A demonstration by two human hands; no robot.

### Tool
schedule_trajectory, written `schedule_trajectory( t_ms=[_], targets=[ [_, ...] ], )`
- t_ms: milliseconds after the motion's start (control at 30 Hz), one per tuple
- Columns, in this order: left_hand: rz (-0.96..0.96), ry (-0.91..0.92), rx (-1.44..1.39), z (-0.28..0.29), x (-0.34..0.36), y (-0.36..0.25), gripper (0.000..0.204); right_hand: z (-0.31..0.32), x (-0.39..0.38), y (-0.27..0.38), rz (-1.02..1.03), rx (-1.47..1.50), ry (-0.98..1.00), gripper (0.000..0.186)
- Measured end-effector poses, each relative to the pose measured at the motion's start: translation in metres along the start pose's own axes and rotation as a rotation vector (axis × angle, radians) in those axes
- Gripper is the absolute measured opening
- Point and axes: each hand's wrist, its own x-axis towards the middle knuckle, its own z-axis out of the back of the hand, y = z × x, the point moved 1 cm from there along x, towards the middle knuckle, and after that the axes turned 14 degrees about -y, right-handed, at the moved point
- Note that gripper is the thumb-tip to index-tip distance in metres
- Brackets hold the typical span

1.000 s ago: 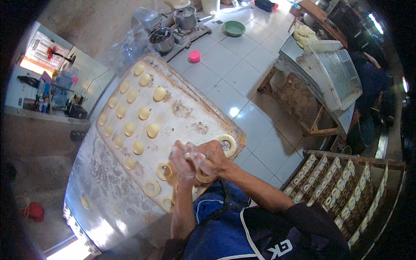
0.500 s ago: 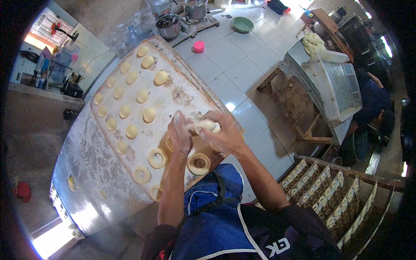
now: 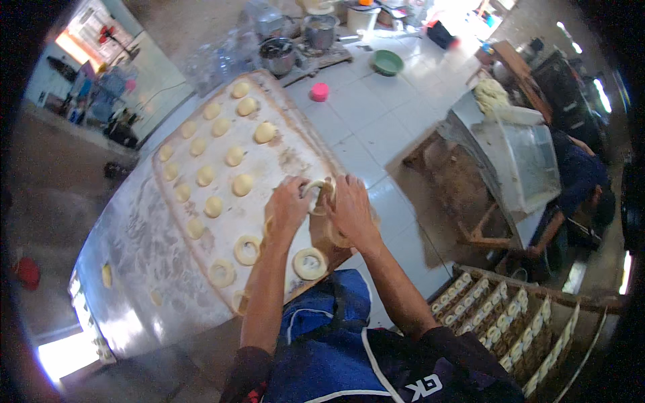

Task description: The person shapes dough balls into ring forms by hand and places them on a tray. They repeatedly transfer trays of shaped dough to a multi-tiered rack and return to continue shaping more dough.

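While both forearms angle in over the near side of the metal desk (image 3: 138, 252), the left hand (image 3: 287, 205) and right hand (image 3: 351, 208) grip one pale dough ring (image 3: 313, 185) between them, fingers curled at it from opposite sides. I'd say that two-sided hold keeps the soft loop open and even, since one hand alone might let it sag. From where I stand, I can't tell whether its underside touches the board (image 3: 218, 245).

Flour seems to whiten that board, presumably so nothing sticks. Across its far and left part sit plain dough balls (image 3: 242, 185), spaced apart, likely so that none fuses with a neighbour. Close to the person's blue apron (image 3: 336, 352), a few laid rings (image 3: 298, 265) rest flat, away from most of the balls, which probably keeps the two shapes from being muddled. Down by the right elbow, rows of rings (image 3: 497, 329) look ordered to save room.
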Motion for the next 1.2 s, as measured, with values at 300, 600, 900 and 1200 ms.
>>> schedule_trajectory(
  t_ms=[300,600,900,1200],
  targets=[
    [0.245,-0.400,0.876,0.117,-0.003,0.131,0.028,-0.136,0.046,0.107,0.611,0.319,-0.217,0.014],
    [0.299,-0.535,-0.246,0.162,-0.071,0.112,0.045,-0.136,0.037,0.154,0.175,0.293,0.139,0.025],
    [0.635,-0.859,0.026,0.269,-0.245,0.324,0.030,-0.181,-0.067,0.314,0.364,0.741,0.556,0.032],
    [0.594,-0.697,0.408,0.306,-0.272,0.333,0.031,-0.270,-0.152,0.424,0.702,0.220,0.397,0.041]
  ],
)
